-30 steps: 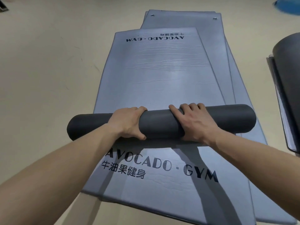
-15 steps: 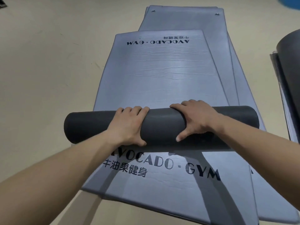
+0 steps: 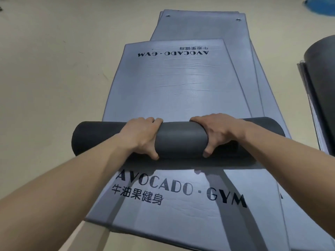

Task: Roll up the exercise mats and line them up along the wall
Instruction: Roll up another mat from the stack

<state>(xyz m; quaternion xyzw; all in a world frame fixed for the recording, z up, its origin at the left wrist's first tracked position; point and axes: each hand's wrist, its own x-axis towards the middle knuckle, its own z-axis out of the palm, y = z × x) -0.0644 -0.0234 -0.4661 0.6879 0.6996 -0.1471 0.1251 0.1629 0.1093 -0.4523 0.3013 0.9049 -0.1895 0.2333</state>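
Fingers of left hand (image 3: 143, 136) and right hand (image 3: 217, 131) wrap over the dark roll (image 3: 181, 139), thumbs beneath.

Soft overhead light, glare, wide-angle edge distortion

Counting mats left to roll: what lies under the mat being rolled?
Under the rolled mat lies another flat mat, with more mat edges peeking out right. How many are stacked is hidden.
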